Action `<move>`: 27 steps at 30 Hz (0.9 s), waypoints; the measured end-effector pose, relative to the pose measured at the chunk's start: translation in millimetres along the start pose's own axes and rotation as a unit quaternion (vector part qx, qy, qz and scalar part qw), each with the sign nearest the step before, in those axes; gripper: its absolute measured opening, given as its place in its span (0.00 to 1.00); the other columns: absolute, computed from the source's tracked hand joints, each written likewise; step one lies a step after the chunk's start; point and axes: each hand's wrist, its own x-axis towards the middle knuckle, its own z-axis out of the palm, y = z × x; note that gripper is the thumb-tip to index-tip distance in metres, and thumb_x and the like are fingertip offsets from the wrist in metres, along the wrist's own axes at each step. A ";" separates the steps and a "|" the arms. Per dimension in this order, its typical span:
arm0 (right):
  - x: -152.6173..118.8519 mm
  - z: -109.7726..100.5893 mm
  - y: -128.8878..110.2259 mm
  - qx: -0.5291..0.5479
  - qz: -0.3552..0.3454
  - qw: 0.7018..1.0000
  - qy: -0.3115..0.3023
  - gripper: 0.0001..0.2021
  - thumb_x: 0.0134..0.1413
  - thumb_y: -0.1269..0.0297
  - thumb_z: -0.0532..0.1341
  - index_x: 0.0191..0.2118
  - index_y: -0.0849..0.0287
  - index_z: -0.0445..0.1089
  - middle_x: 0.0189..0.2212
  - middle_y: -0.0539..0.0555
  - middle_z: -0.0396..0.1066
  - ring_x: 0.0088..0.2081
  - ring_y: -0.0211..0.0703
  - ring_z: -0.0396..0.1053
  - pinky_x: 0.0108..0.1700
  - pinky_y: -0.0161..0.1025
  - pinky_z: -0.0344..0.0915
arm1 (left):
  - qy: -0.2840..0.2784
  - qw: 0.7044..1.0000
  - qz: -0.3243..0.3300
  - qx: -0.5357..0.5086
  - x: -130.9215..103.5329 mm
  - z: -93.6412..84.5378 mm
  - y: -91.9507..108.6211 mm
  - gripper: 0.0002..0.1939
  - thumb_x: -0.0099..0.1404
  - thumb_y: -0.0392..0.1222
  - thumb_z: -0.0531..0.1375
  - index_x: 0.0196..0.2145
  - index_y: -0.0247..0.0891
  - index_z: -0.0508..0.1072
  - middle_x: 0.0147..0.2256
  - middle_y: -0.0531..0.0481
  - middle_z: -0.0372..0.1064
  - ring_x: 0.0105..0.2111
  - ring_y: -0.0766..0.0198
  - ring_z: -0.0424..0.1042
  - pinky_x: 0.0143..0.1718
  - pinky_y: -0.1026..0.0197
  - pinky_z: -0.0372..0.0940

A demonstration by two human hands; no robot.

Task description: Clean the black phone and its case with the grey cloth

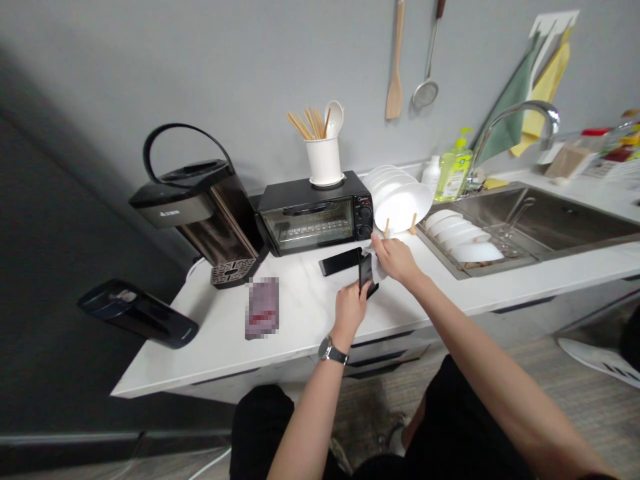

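Black slab, likely a smartphone (365, 268): center of frame, tilted up over the white countertop (300, 297). Judged light, stiff and slick-faced, with glass that could crack; best gripped by its long side edges. Appearance: thin, flat, dark; finer detail too small to tell. Left hand (351, 304) is clasped on its lower end; right hand (397, 259) pinches a white tissue (379, 269) at its upper right, contact unclear. Second black slab (339, 262) lies flat just left.

The head camera faces forward, down onto the counter (305, 313)
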 end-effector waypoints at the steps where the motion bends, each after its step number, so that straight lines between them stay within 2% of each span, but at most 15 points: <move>1: -1.4 1.5 1.6 -0.008 0.007 1.000 0.010 0.32 0.78 0.55 0.39 0.31 0.57 0.76 0.29 0.59 0.76 0.34 0.50 0.73 0.36 0.42 0.57 | 0.000 1.000 -0.002 -0.002 0.2 -0.3 0.4 0.17 0.79 0.43 0.52 0.42 0.38 0.81 0.36 0.41 0.82 0.36 0.57 0.81 0.36 0.62 0.63; 3: -8.2 2.4 -1.3 -0.011 -0.039 0.998 0.050 0.29 0.78 0.57 0.40 0.34 0.57 0.75 0.32 0.58 0.76 0.35 0.50 0.72 0.37 0.43 0.57 | -0.001 1.000 -0.006 -0.004 0.8 -0.2 0.3 0.17 0.79 0.42 0.52 0.42 0.37 0.81 0.37 0.41 0.82 0.36 0.57 0.81 0.36 0.61 0.64; 6: -20.9 -0.6 -16.7 -0.016 -0.177 0.980 0.089 0.23 0.77 0.60 0.44 0.40 0.59 0.75 0.38 0.59 0.76 0.41 0.51 0.69 0.45 0.45 0.58 | -0.005 1.000 -0.018 0.000 1.3 1.5 -2.4 0.17 0.78 0.40 0.52 0.40 0.35 0.81 0.37 0.38 0.82 0.36 0.55 0.81 0.36 0.60 0.64; 11: -23.0 -7.5 -34.6 -0.050 -0.360 0.931 0.035 0.19 0.76 0.61 0.49 0.39 0.59 0.75 0.37 0.57 0.76 0.42 0.50 0.66 0.48 0.47 0.57 | -0.019 0.999 -0.023 0.017 0.1 4.4 -7.4 0.16 0.73 0.33 0.52 0.36 0.34 0.81 0.37 0.37 0.82 0.39 0.52 0.81 0.36 0.59 0.66; 16: -19.2 -7.0 -32.9 -0.085 -0.443 0.893 0.009 0.20 0.76 0.61 0.51 0.36 0.59 0.76 0.33 0.55 0.77 0.38 0.47 0.68 0.45 0.45 0.56 | -0.017 0.999 -0.016 0.034 -0.4 5.7 -4.4 0.14 0.71 0.30 0.54 0.39 0.34 0.80 0.37 0.38 0.81 0.40 0.52 0.79 0.39 0.58 0.67; 18: -17.2 -7.3 -28.4 -0.089 -0.431 0.898 -0.005 0.20 0.76 0.61 0.51 0.36 0.59 0.77 0.33 0.55 0.77 0.38 0.46 0.69 0.44 0.44 0.56 | -0.016 0.999 -0.013 0.040 -0.7 5.4 -2.2 0.13 0.72 0.32 0.54 0.38 0.34 0.80 0.36 0.38 0.80 0.39 0.52 0.79 0.39 0.58 0.67; 19: -15.3 -8.1 -25.0 -0.084 -0.404 0.911 -0.009 0.21 0.76 0.60 0.51 0.36 0.59 0.77 0.34 0.56 0.78 0.37 0.46 0.70 0.43 0.43 0.56 | -0.015 0.999 -0.010 0.042 -1.0 5.0 -1.1 0.13 0.73 0.33 0.54 0.38 0.35 0.80 0.36 0.39 0.80 0.38 0.53 0.79 0.39 0.58 0.66; 23: -3.1 -14.9 -10.5 -0.042 -0.184 0.982 -0.027 0.26 0.78 0.59 0.45 0.38 0.58 0.80 0.35 0.57 0.80 0.38 0.47 0.75 0.40 0.41 0.57 | -0.007 0.999 0.001 0.039 -2.0 2.5 2.4 0.15 0.78 0.41 0.54 0.41 0.37 0.80 0.36 0.41 0.80 0.37 0.57 0.79 0.38 0.61 0.64; 25: 0.0 -18.3 -9.1 -0.043 -0.082 0.995 -0.045 0.28 0.78 0.58 0.44 0.37 0.57 0.81 0.35 0.58 0.80 0.38 0.49 0.76 0.38 0.41 0.58 | -0.006 0.999 0.003 0.037 -2.0 1.8 3.1 0.16 0.79 0.44 0.53 0.41 0.38 0.80 0.36 0.41 0.80 0.36 0.58 0.79 0.37 0.62 0.63; 27: -2.1 -20.2 -14.4 -0.078 -0.016 0.996 -0.044 0.28 0.77 0.56 0.45 0.36 0.59 0.81 0.34 0.61 0.80 0.37 0.51 0.77 0.37 0.41 0.58 | -0.005 0.999 -0.001 0.036 -1.7 1.6 2.9 0.17 0.79 0.46 0.53 0.40 0.38 0.80 0.36 0.41 0.80 0.36 0.57 0.80 0.36 0.62 0.63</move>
